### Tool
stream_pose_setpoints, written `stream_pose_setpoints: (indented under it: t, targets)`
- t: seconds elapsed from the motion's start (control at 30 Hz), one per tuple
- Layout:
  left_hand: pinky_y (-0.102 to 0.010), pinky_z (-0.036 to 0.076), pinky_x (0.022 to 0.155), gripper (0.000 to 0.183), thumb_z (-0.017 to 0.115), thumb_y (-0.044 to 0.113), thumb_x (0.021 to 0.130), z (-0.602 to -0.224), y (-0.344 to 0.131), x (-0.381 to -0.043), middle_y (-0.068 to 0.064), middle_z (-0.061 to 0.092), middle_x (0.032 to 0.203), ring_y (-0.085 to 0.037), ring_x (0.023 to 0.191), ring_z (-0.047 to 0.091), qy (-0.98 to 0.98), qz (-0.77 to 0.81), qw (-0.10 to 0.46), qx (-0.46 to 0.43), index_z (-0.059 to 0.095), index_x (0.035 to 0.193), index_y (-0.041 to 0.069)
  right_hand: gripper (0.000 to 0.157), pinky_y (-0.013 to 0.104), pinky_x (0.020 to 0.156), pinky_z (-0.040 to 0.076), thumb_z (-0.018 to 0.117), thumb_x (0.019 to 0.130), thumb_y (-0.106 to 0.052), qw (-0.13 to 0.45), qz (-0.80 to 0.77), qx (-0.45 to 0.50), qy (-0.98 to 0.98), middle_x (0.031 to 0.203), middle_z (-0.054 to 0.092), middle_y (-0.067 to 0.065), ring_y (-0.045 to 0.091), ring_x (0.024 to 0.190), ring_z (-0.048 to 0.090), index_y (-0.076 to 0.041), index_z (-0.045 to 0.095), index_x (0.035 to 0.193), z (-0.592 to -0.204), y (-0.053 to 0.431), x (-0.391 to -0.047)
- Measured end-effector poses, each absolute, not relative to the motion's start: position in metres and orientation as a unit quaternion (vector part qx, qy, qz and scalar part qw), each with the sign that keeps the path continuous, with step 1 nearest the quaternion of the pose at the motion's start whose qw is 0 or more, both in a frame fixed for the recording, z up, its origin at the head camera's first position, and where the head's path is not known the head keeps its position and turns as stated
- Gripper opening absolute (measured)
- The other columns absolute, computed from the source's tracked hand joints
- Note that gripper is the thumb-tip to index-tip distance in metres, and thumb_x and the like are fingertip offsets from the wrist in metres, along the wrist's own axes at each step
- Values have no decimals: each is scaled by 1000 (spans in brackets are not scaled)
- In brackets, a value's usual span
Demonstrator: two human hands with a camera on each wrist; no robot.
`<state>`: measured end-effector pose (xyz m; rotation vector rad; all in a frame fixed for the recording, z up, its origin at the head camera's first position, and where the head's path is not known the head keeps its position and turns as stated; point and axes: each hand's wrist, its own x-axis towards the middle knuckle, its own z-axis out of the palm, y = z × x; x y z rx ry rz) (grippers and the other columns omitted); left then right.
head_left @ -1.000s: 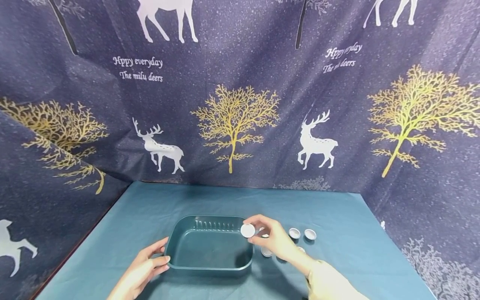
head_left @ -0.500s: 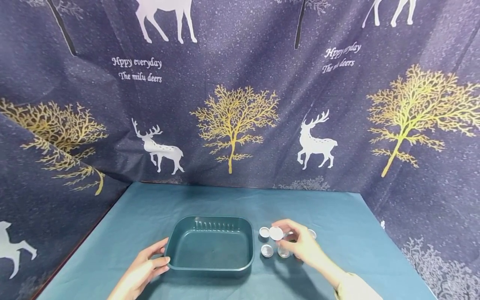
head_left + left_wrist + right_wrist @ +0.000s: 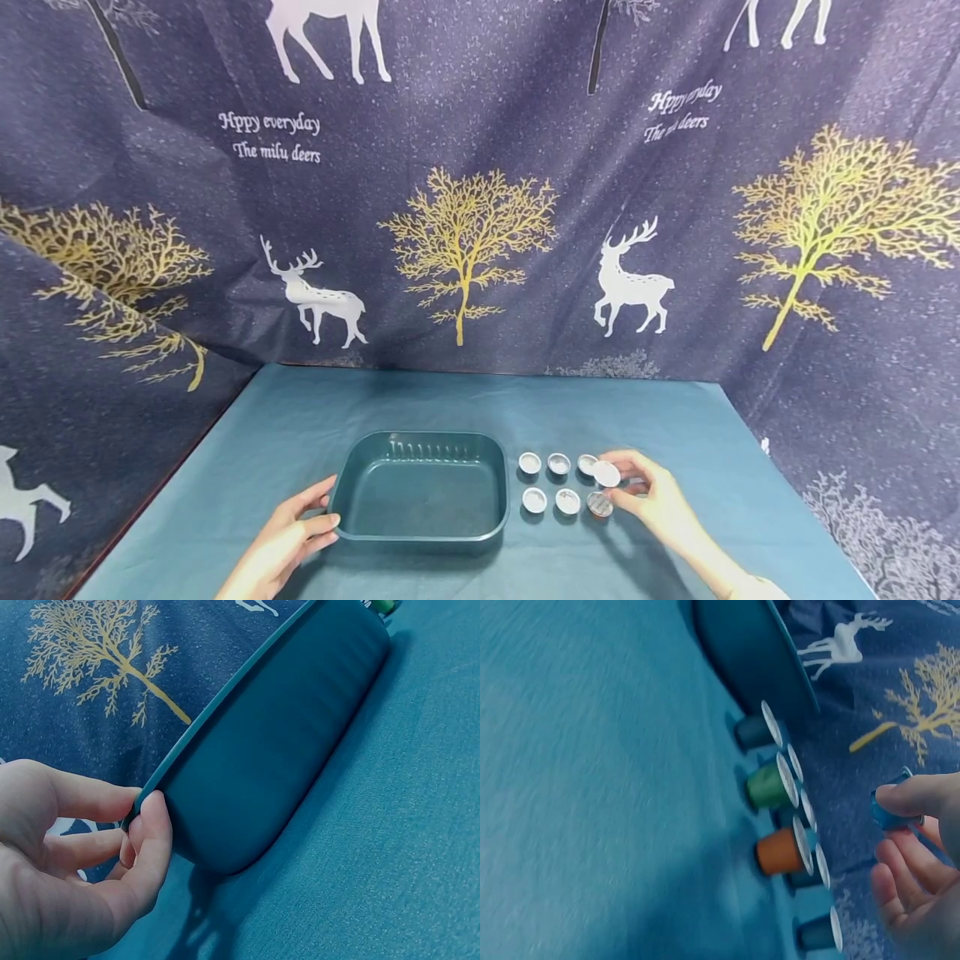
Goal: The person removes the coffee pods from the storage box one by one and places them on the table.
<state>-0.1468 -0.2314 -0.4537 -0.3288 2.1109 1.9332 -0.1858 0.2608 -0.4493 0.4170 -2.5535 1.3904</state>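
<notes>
My left hand [image 3: 287,533] pinches the left rim of a dark green rectangular tray [image 3: 420,540]; the left wrist view shows thumb and fingertips on that rim. In my right hand [image 3: 654,493], thumb and fingers hold a blue coffee capsule [image 3: 889,808], its white lid facing the head camera. It is raised above the right end of two rows of capsules standing lid up. The right wrist view shows a green capsule [image 3: 769,786], an orange capsule [image 3: 780,851] and a dark teal capsule [image 3: 754,731] among them. My right hand may hide part of the back row.
The capsule rows stand just right of the tray, with a front-row capsule [image 3: 534,500] closest to its wall. A teal cloth [image 3: 315,408] covers the table. Behind it hangs a dark blue curtain [image 3: 517,317] printed with deer and trees.
My right hand has carried the blue capsule rightward, from the tray's right edge along the rows to their right end. The left hand and the tray have stayed put.
</notes>
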Motion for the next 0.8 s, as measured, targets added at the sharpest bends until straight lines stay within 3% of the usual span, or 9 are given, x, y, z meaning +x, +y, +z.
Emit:
stream_pose_setpoints:
  t: [0.27,0.8]
  targets:
    - [-38,56,91,70,58,3,95,-453,-233,-147,-18,28,130,-19,104,57,723,667,140,-113,23,155,-3,38,23,73,54,81,78,-10,105,438,65,-890,113,70,8,-8,92,58,-15,68,113,-461,279,-184]
    - [-38,56,92,70,57,3,95,-454,-233,-150,-17,27,130,-18,105,57,723,666,141,-119,23,155,-2,41,21,67,52,84,67,-2,111,404,37,-907,95,71,4,-3,81,60,-11,67,102,-479,292,-180]
